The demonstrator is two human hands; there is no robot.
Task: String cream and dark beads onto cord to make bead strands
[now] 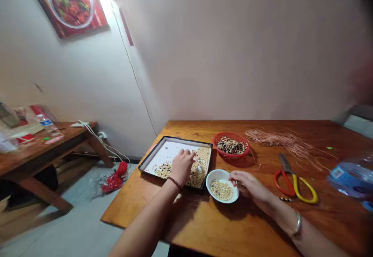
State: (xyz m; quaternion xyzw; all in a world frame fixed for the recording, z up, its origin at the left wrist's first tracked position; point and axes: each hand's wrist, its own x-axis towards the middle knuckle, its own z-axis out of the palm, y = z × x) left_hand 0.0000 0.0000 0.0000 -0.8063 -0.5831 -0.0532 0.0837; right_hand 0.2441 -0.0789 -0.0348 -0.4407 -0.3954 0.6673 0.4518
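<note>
My left hand (183, 167), a beaded bracelet at its wrist, reaches over a dark-rimmed tray (167, 148) with a white bottom. Its fingers are bent but apart, above the small cream and dark beads (196, 177); the thumb is mostly hidden. Right of the tray stands a white bowl (224, 174) with cream beads (222, 190) and a few dark ones inside. At the bowl's right rim is my right hand (243, 183), fingers closed in a pinch. What lies between those fingertips is too small to make out.
Behind the bowl sits a red basket (233, 155) of strung beads. A tangle of pinkish cord (279, 140) spreads at the back right. Scissors (291, 179) with red and yellow handles lie right of my hand, near a blue-labelled plastic bottle (352, 177). Another table (67, 132) stands left.
</note>
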